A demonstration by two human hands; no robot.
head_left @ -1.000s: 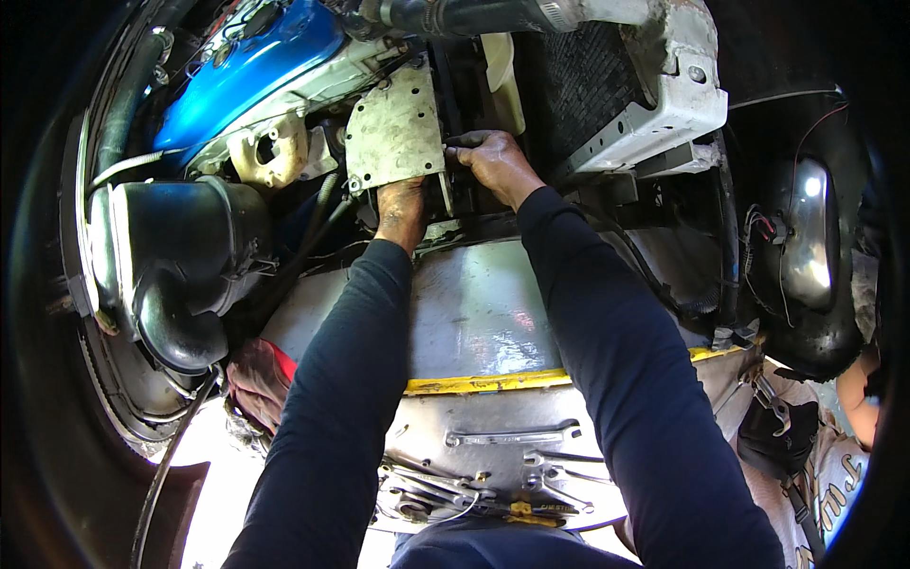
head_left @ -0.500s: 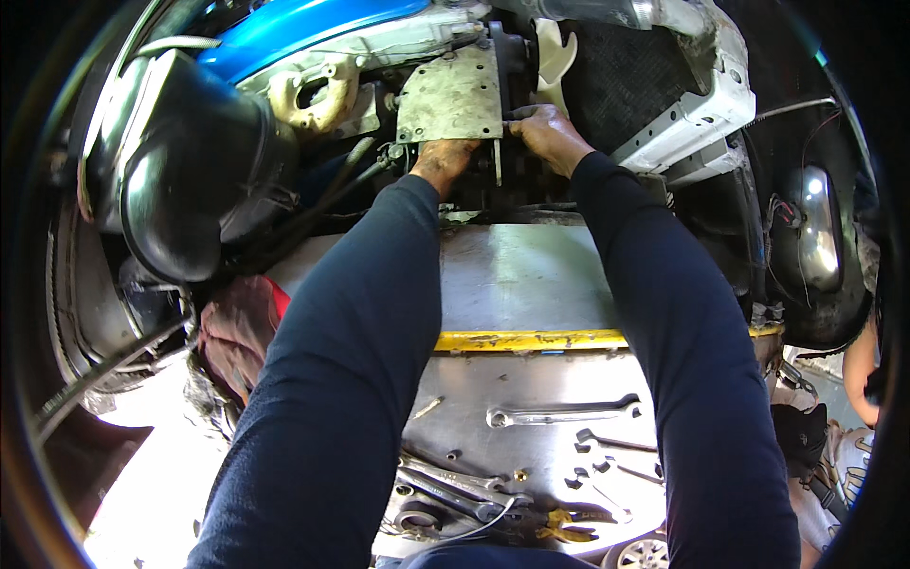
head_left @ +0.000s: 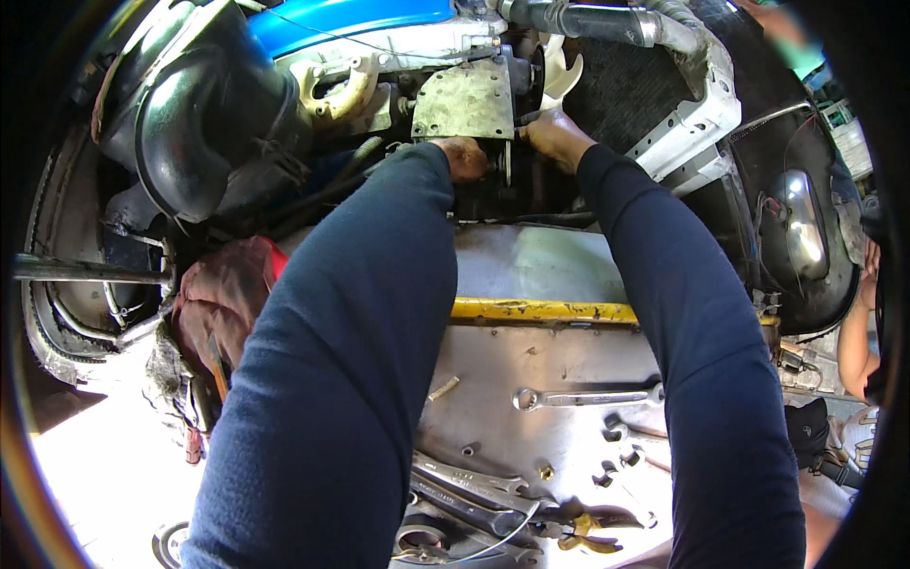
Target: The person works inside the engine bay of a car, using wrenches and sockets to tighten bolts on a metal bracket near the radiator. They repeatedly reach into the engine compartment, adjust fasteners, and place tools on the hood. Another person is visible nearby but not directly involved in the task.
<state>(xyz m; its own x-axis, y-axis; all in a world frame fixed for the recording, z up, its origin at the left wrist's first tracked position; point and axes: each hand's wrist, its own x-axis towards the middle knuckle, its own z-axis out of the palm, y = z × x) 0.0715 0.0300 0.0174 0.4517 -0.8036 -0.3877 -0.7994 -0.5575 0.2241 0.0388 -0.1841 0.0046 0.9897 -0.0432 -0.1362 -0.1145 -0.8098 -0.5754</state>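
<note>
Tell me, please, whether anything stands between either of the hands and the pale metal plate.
Nothing visible stands in the way: the left hand is at the lower edge of the pale metal plate, the right hand beside its right edge. Actual contact is hard to make out.

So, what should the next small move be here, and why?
Perhaps a slight adjustment with the right hand, because it reaches in at the right edge of the pale metal plate, while the left hand is just below the plate's lower edge, its grip unclear.
</note>
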